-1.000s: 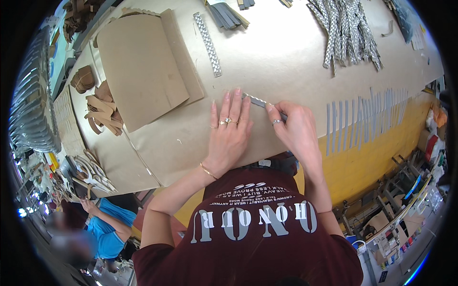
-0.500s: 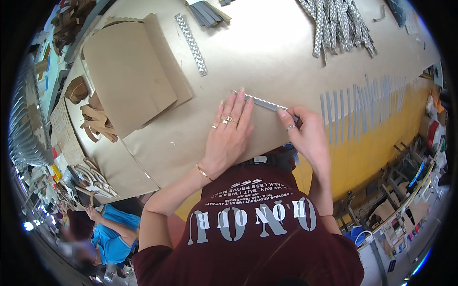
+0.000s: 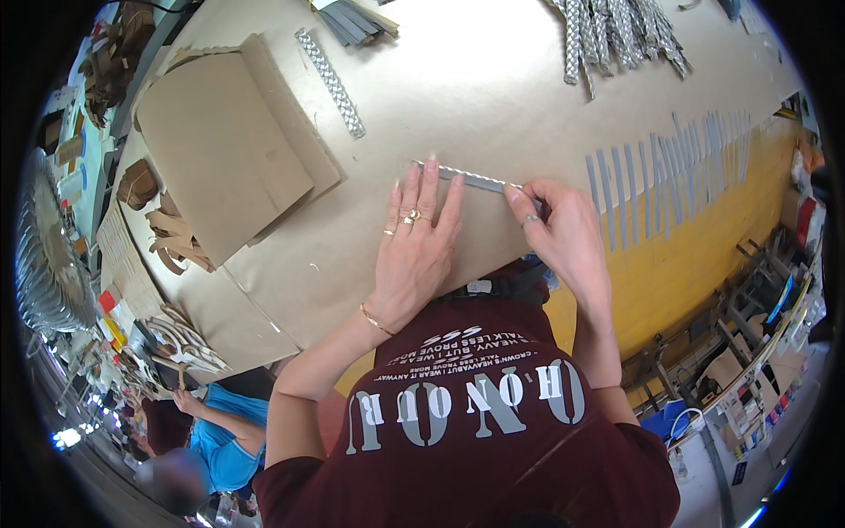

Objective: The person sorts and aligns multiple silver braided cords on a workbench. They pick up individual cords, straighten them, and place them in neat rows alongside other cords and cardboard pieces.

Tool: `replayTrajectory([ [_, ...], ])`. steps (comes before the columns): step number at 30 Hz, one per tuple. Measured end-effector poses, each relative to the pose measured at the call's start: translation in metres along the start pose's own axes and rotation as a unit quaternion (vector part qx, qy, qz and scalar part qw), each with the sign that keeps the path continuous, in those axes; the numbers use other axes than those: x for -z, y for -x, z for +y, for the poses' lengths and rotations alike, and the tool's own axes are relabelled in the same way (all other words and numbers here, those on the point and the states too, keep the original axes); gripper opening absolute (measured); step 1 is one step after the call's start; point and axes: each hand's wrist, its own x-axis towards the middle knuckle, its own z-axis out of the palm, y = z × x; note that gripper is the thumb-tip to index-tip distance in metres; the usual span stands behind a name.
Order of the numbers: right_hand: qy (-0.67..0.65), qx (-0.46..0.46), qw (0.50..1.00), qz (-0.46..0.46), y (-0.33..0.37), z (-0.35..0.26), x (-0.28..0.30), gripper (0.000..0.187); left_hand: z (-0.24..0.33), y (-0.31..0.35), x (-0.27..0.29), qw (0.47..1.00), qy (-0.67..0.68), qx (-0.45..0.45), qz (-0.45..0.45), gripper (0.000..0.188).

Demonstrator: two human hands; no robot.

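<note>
Steadying a grey strip (image 3: 481, 183) with a pale braided edge (image 3: 475, 176), centre of frame | left hand (image 3: 414, 251): fingers extended, laid flat across its left end | right hand (image 3: 561, 220): thumb and fingers pinching its right end | advice: keep edges aligned, press evenly, avoid stretching

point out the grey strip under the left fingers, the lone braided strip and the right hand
Grey strip (image 3: 483, 182): head view, uncovered stretch near its middle
Lone braided strip (image 3: 330, 84): head view, mid-length
Right hand (image 3: 563, 222): head view, back of hand
</note>
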Motion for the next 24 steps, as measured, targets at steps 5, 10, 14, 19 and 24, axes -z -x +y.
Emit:
replayTrajectory([
  [5,0.002,0.029,0.999,0.023,-0.001,0.001,-0.004,0.029,0.005,-0.002,-0.001,1.000,-0.016,-0.002,-0.007,0.061],
  [10,-0.006,0.031,0.999,0.043,0.002,0.004,-0.004,0.027,0.013,-0.005,-0.005,0.996,-0.089,-0.015,0.004,0.058],
  [14,-0.057,-0.006,0.997,0.047,0.008,0.011,-0.001,0.022,0.015,-0.006,-0.005,0.997,-0.072,-0.003,-0.004,0.059],
  [19,-0.099,0.030,0.992,0.070,0.013,0.017,-0.001,0.018,0.021,-0.005,-0.002,0.998,-0.053,0.013,-0.019,0.061],
  [24,-0.087,0.078,0.986,0.116,0.015,0.017,-0.005,0.014,0.021,-0.007,-0.004,0.999,0.006,-0.033,-0.032,0.065],
])
